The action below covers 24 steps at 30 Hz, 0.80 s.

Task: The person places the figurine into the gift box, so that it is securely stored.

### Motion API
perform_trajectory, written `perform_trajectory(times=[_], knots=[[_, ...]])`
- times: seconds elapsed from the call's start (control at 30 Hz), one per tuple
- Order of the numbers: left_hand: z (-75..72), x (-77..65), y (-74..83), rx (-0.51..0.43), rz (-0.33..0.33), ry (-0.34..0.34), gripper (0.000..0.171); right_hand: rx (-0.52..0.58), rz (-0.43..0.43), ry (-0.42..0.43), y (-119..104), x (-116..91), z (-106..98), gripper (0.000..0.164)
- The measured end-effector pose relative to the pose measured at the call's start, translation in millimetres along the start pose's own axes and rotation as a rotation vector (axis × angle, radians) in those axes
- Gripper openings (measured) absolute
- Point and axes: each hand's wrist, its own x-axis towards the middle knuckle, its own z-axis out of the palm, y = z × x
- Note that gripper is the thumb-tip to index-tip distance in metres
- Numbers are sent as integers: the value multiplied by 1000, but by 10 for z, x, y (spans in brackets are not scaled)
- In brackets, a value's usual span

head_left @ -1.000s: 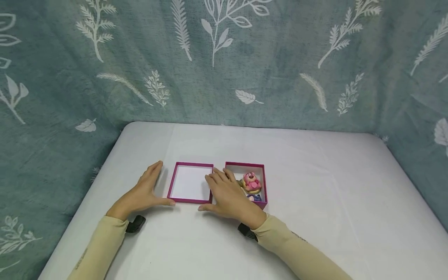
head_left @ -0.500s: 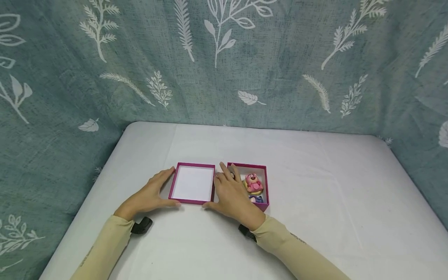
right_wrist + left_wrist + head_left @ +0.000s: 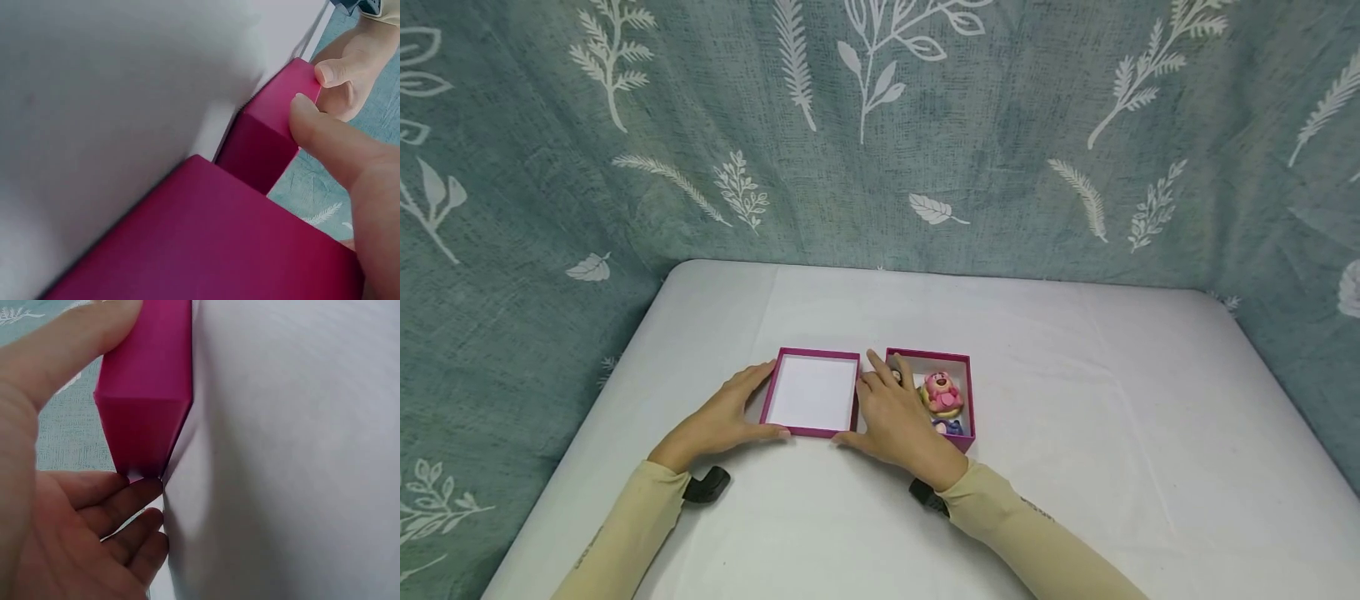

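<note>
A magenta box lid (image 3: pixel 813 432) with a white inside lies open side up on the white-covered table. My left hand (image 3: pixel 718 423) holds its left end, thumb on the front wall and fingertips at the far side, as the left wrist view of the lid (image 3: pixel 144 369) shows. At the right end my right hand (image 3: pixel 898 429) grips the lid, its thumb pressing the front corner. Just right of it stands the matching magenta box (image 3: pixel 971 400), partly behind my right hand. Inside lie a pink bear figurine (image 3: pixel 941 395) and a blue figurine (image 3: pixel 949 427); other contents are mostly hidden.
White cloth covers the table (image 3: pixel 1075 417). A green-grey curtain (image 3: pixel 985 225) with white leaf prints hangs behind it and on both sides. The box wall (image 3: pixel 206 244) stands close beside the lid in the right wrist view.
My left hand has moved right and now meets the lid's left end. My right fingers have shifted to the lid's right side. During the last half second almost nothing moved.
</note>
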Motion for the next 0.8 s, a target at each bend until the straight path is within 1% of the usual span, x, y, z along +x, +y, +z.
perform_trajectory(times=[0.17, 0.33, 0.5, 0.57, 0.67, 0.8], knots=[[-20, 11, -17, -45, 28, 15, 114, 56, 1, 0, -5, 2, -29, 80], [-75, -1, 19, -123, 67, 53, 109, 139, 17, 25, 5, -10, -169, 79], [-125, 34, 154, -171, 120, 69, 105, 206, 36, 77, 86, -67, -321, 79], [-135, 70, 225, -199, 160, 72, 103, 225, 40, 104, 135, -104, -368, 78], [-143, 120, 360, -247, 211, 78, 101, 263, 55, 134, 216, -169, -440, 76], [-124, 191, 537, -293, 241, 84, 100, 300, 76, 151, 345, -264, -538, 76]])
